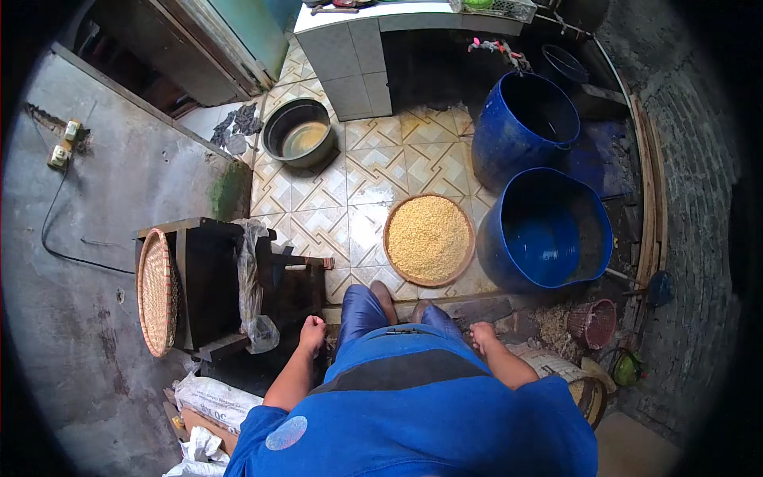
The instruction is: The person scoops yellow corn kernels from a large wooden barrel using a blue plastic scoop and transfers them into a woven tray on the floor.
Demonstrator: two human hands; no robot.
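Note:
My left hand (313, 334) hangs beside my left thigh, its fingers curled in and nothing seen in it. On the other side my right hand (482, 336) hangs by my right leg, also loosely closed, with nothing visible in the fingers. Neither hand touches an object. On the tiles just ahead of my feet lies a round woven tray (386, 248) heaped with pale yellow beans or grains (430, 238). Nearest to my left hand is a dark wooden table (208, 274) with a clear plastic bag (253, 294) hanging on it.
Two large blue barrels (509, 262) stand to the right, the nearer holding some water. A dark basin (274, 147) sits at the far left of the tiled floor (369, 171). A flat woven basket (156, 294) leans against the table. White sacks (211, 397) and a reddish basket (592, 324) flank me.

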